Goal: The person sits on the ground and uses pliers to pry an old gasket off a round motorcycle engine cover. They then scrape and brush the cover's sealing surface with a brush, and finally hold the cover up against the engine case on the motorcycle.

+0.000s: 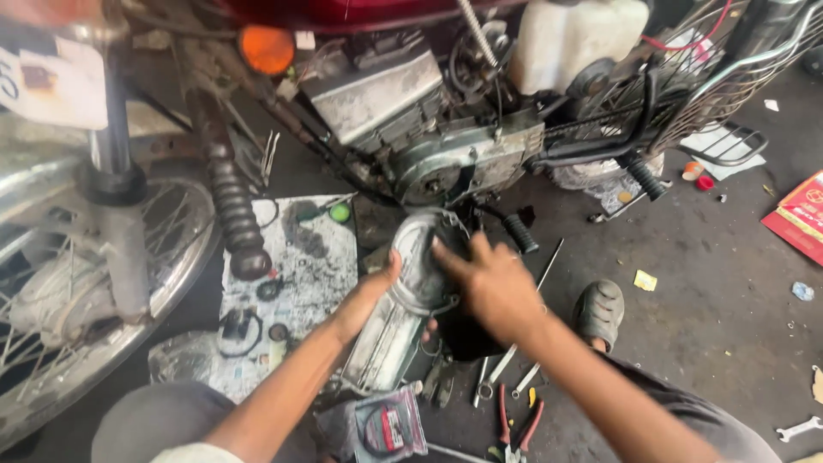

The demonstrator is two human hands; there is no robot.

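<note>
While both hands hold the metal cover point(420, 274) in the middle of the frame, the left hand point(367, 300) grips its side and the right hand point(493, 287) lies open on top, below the motorbike point(429, 111).

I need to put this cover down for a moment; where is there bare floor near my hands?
Bare concrete lies right of the sandal, up to the yellow scrap and red box. It is crowded elsewhere: small parts cover the newspaper by the left hand, and pliers and wrenches lie below the right hand on the engine cover.
</note>
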